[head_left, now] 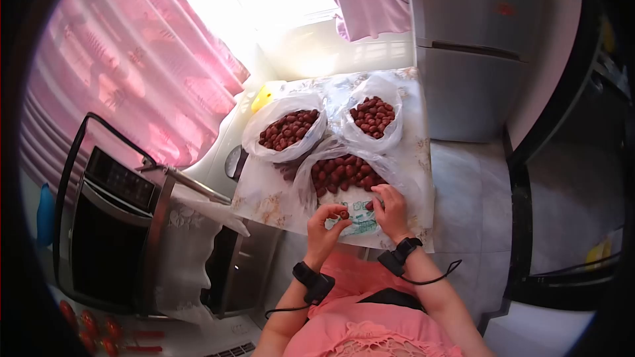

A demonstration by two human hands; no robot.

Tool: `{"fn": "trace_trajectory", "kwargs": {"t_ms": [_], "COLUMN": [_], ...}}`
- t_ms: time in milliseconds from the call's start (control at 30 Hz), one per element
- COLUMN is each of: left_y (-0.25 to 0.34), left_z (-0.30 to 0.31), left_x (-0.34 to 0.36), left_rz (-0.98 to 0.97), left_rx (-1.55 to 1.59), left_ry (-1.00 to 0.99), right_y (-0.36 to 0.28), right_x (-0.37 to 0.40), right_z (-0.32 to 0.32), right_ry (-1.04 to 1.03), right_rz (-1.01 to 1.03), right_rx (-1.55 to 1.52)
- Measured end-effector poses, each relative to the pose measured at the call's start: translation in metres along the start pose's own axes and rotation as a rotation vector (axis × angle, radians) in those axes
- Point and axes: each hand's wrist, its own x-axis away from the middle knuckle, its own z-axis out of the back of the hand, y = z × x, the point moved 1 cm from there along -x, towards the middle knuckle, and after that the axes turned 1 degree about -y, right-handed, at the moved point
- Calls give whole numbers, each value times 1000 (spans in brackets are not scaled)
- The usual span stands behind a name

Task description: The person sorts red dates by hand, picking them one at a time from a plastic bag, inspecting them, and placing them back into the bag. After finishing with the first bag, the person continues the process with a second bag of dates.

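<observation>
Between the thumb and fingers of my left hand [325,226] is a red date [344,215]. My right hand [390,210] is closed in a pinch on another dark red date [370,205], just right of the first. Both hands are over the near edge of an open plastic bag [304,182] with green print, which holds many red dates [344,173]. Two more white plastic bags stand behind it: one at the back left [253,133] and one at the back right [395,133], both filled with dates.
The bags stand on a patterned tablecloth [421,178]. A grey fridge [469,92] stands to the right. A black oven [109,244] is at the left, beside a pink curtain [126,59]. Something yellow [262,98] lies at the back left.
</observation>
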Motion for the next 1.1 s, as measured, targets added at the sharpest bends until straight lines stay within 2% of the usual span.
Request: {"fn": "trace_trajectory", "kwargs": {"t_ms": [67, 167, 400, 467, 600, 667, 867, 1100], "left_y": [14, 18, 15, 18, 18, 18, -5, -10], "left_z": [-3, 4, 4, 5, 1, 1, 11, 22], "left_x": [9, 6, 11, 8, 5, 4, -2, -8], "left_rz": [-73, -151, -315, -329, -274, -188, -69, -88], "left_rx": [-126, -207, -344, -374, -271, -181, 2, 4], "left_ry": [-3, 86, 116, 43, 64, 86, 28, 28], "right_y": [-3, -3, -6, -5, -5, -5, -8, -12], "right_x": [2, -5, -3, -3, -5, -4, -4, -6], "right_z": [8, -2, 0, -2, 0, 0, -1, 0], "right_ry": [15, 19, 4, 10, 1, -12, -1, -12], "right_rz": [-22, -12, -10, 9, 8, -8, -9, -15], "right_rx": [-10, -9, 13, 29, 41, 38, 58, 83]}}
